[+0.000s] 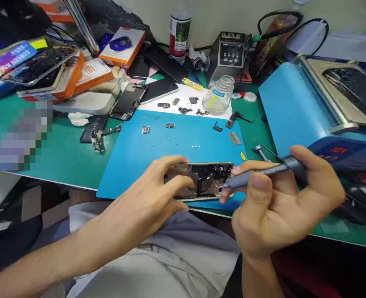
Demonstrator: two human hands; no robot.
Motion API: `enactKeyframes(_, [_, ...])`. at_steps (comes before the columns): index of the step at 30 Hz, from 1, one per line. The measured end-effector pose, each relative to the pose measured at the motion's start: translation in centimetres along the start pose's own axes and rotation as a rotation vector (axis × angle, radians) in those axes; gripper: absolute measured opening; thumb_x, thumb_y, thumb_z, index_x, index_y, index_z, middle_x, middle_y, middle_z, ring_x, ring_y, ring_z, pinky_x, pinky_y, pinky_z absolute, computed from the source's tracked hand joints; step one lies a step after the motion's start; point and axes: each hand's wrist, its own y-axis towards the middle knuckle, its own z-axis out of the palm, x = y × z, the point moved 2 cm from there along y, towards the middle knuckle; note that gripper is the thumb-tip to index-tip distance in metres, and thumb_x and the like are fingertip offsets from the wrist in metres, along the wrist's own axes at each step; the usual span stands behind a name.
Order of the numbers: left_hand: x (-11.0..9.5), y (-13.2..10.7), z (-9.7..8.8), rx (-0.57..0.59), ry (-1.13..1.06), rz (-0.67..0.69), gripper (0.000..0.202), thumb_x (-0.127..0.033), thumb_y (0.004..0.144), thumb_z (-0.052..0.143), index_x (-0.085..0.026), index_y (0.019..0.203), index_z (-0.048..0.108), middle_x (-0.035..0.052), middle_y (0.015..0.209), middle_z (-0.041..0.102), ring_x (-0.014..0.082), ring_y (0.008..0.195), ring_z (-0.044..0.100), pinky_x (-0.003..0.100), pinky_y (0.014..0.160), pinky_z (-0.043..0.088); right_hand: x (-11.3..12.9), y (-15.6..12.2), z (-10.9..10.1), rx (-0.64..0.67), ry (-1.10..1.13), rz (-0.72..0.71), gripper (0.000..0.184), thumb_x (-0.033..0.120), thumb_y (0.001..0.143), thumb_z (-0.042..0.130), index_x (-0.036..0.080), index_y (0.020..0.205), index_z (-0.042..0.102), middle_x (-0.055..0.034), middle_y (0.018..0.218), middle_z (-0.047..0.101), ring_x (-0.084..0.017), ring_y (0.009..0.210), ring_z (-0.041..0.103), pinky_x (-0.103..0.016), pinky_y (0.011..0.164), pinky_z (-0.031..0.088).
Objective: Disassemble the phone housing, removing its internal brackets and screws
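Observation:
My left hand (pixel 158 186) is closed around the left end of an opened phone housing (pixel 206 182), whose inner side faces up. The housing is tilted over the front edge of a blue work mat (pixel 123 165). In my right hand (pixel 272 207) is a grey pen-shaped screwdriver (pixel 263 171), slanting down to the left. Its tip is at the right part of the housing's interior; whether it touches a screw there I cannot tell. Small metal brackets (pixel 170 125), a square metal piece (pixel 145 130) and several tiny screws lie on the mat behind the housing.
A glass jar (pixel 218 97) stands on white paper with loose phone parts. Behind are a soldering station (pixel 229 54) and a plastic bottle (pixel 179 35). Phone boxes (pixel 122 45) pile up at left, with a battery (pixel 94 128) before them. A machine with a red display (pixel 340 151) sits right.

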Motion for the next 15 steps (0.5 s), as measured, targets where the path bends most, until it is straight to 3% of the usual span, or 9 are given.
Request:
enactKeyframes(6, [1.2, -0.7, 0.8, -0.004, -0.055, 0.045, 0.017, -0.022, 0.113, 0.057, -0.024, 0.130, 0.062, 0.0148, 0.164, 0.043, 0.0294, 0.153, 0.050, 0.047, 0.117, 0.058, -0.1, 0.4, -0.2, -0.058, -0.016, 0.113, 0.035, 0.021, 0.108, 0.066, 0.030, 0.142, 0.061, 0.0024, 0.091, 0.072, -0.010, 0.054, 0.063, -0.022, 0.037, 0.050])
enactKeyframes(8, [1.3, -0.6, 0.7, -0.023, -0.029, 0.049, 0.014, -0.024, 0.112, 0.059, -0.023, 0.126, 0.063, 0.0153, 0.164, 0.047, 0.0317, 0.153, 0.048, 0.051, 0.117, 0.056, 0.2, 0.4, -0.5, -0.041, -0.037, 0.138, 0.034, 0.021, 0.108, 0.066, 0.029, 0.141, 0.061, 0.0027, 0.089, 0.072, -0.010, 0.053, 0.061, -0.022, 0.036, 0.050])
enactKeyframes(11, [1.6, -0.3, 0.5, -0.027, 0.038, 0.048, 0.013, -0.032, 0.111, 0.064, -0.023, 0.121, 0.064, 0.0143, 0.163, 0.055, 0.0370, 0.151, 0.048, 0.061, 0.115, 0.053, 0.6, -0.3, -0.4, -0.001, -0.061, 0.089, 0.043, 0.014, 0.104, 0.069, 0.030, 0.143, 0.060, 0.0018, 0.094, 0.073, -0.012, 0.065, 0.071, -0.022, 0.039, 0.054])
enactKeyframes(15, [2.0, -0.5, 0.5, -0.004, 0.083, 0.061, 0.027, -0.044, 0.109, 0.066, -0.022, 0.124, 0.064, 0.0142, 0.165, 0.058, 0.0374, 0.150, 0.050, 0.060, 0.113, 0.052, 0.3, -2.1, 0.7, 0.046, -0.170, -0.040, 0.067, 0.003, 0.098, 0.073, 0.032, 0.156, 0.055, -0.0015, 0.106, 0.075, -0.018, 0.088, 0.079, -0.029, 0.061, 0.069])
